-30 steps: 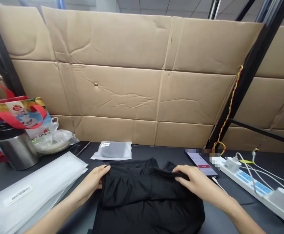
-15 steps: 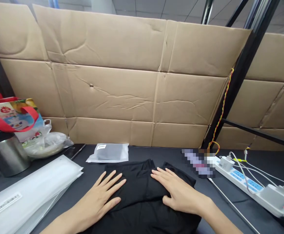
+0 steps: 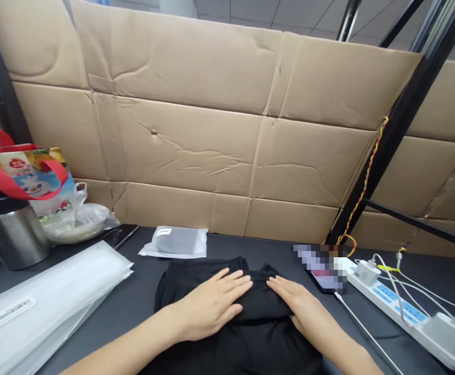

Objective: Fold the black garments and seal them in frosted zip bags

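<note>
A black garment (image 3: 266,341) lies in front of me on the dark table, its far part folded over with a crease running across; its exact kind does not show. My left hand (image 3: 215,302) rests flat on the middle of the folded part, fingers stretched toward the right. On the right side of the fold lies my right hand (image 3: 295,302), palm down and fingers extended, its thumb partly hidden. Neither hand grips the cloth. Beyond the garment sits a small frosted bag (image 3: 182,244) with a label and something dark inside.
Frosted plastic bags (image 3: 55,307) are stacked at the left, near a steel flask (image 3: 14,234), a colourful tote bag (image 3: 36,179) and a knotted plastic bag (image 3: 81,221). At the right lie a phone (image 3: 323,276) on a cable and a power strip (image 3: 395,304). Cardboard (image 3: 188,130) walls the back.
My left hand has slid right across the garment, from its left edge to the middle. My right hand has shifted slightly right. The view has tilted a little.
</note>
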A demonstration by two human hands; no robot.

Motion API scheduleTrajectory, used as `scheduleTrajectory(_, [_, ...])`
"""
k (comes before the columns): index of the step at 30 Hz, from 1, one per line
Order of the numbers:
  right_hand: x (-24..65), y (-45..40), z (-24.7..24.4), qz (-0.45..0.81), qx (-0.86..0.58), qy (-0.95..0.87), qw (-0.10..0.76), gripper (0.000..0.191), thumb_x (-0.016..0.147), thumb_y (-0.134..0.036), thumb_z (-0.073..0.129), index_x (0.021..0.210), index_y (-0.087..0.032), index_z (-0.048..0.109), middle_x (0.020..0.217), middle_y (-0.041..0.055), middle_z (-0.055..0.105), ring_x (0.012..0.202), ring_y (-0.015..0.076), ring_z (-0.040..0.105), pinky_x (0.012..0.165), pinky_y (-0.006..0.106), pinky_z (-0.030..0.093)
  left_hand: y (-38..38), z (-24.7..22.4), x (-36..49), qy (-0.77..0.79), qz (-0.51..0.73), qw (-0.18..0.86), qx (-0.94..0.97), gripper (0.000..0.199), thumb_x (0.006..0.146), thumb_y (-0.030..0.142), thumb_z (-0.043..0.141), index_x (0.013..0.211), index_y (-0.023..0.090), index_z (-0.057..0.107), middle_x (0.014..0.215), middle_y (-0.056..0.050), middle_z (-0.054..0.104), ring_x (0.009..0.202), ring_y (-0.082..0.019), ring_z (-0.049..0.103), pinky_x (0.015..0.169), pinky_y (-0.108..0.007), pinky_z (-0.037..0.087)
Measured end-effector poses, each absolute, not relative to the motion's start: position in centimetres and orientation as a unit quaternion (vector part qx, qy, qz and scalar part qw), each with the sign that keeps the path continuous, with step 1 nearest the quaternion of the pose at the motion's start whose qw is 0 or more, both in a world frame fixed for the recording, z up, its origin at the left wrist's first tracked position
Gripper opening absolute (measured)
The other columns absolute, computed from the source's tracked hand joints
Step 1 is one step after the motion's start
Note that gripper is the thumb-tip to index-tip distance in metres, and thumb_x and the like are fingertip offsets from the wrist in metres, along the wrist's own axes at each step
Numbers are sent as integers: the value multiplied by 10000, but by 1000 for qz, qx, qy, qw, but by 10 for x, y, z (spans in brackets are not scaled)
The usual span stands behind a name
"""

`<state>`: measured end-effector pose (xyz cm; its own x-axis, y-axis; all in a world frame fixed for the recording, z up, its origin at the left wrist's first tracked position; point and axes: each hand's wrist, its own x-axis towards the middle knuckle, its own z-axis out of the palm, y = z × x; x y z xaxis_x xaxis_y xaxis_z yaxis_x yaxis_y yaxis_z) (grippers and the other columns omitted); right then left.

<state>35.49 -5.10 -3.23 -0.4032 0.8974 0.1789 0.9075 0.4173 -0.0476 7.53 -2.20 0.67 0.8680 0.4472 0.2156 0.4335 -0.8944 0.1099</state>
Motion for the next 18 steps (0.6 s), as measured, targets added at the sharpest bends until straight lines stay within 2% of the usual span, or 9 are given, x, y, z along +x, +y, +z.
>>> scheduleTrajectory(3, [357, -51, -28, -64, -548, -830, 81, 798, 573, 69, 353, 1310, -170, 542, 1351, 66, 546, 1259, 202, 491, 1065, 400, 398, -19, -7, 86, 210, 107, 72, 969, 504, 1017, 310, 338, 1493, 201, 213, 1521, -63, 297, 1405, -205, 238, 1156, -420, 218])
scheduleTrajectory(7, [354, -50, -9, -173, -581, -789, 98, 647, 613, 91, 383, 1142, -153, 667, 1176, 83, 674, 1152, 282, 578, 1039, 505, 399, -18, -17, 82, 219, 103, 86, 966, 501, 1023, 315, 312, 1498, 211, 190, 1532, -54, 268, 1411, -192, 217, 1163, -412, 197])
scheduleTrajectory(9, [342, -49, 6, -236, -587, -763, 132, 542, 673, 79, 414, 1087, -138, 689, 1161, 99, 679, 1168, 306, 558, 1060, 523, 360, -18, -17, 80, 218, 101, 82, 967, 501, 1023, 315, 314, 1497, 206, 195, 1532, -60, 269, 1411, -194, 219, 1164, -414, 190])
scheduleTrajectory(11, [322, -47, 18, -282, -573, -749, 176, 488, 733, 48, 436, 1122, -131, 670, 1241, 107, 632, 1233, 315, 496, 1094, 520, 306, -19, -16, 81, 216, 105, 73, 968, 491, 1019, 316, 324, 1484, 183, 243, 1527, -78, 285, 1407, -209, 234, 1160, -420, 198])
scheduleTrajectory(14, [287, -44, 21, -287, -546, -745, 253, 494, 847, -78, 457, 1337, -126, 501, 1408, 107, 481, 1327, 312, 382, 1117, 529, 262, -21, -17, 84, 224, 130, 55, 964, 410, 999, 298, 376, 1383, 171, 443, 1453, -92, 436, 1365, -226, 344, 1146, -410, 236])
scheduleTrajectory(16, [269, -42, 12, -232, -546, -753, 285, 538, 927, -245, 446, 1436, -104, 343, 1462, 128, 396, 1340, 291, 369, 1113, 505, 291, -21, -21, 87, 228, 144, 41, 962, 305, 969, 244, 430, 1221, 201, 596, 1267, -56, 627, 1270, -208, 482, 1145, -386, 240])
scheduleTrajectory(18, [261, -42, -2, -132, -543, -786, 264, 551, 968, -368, 382, 1442, -94, 326, 1452, 137, 406, 1328, 258, 398, 1100, 458, 337, -22, -27, 89, 224, 147, 25, 963, 254, 941, 182, 459, 1086, 214, 664, 1062, -16, 725, 1169, -192, 572, 1156, -386, 206])
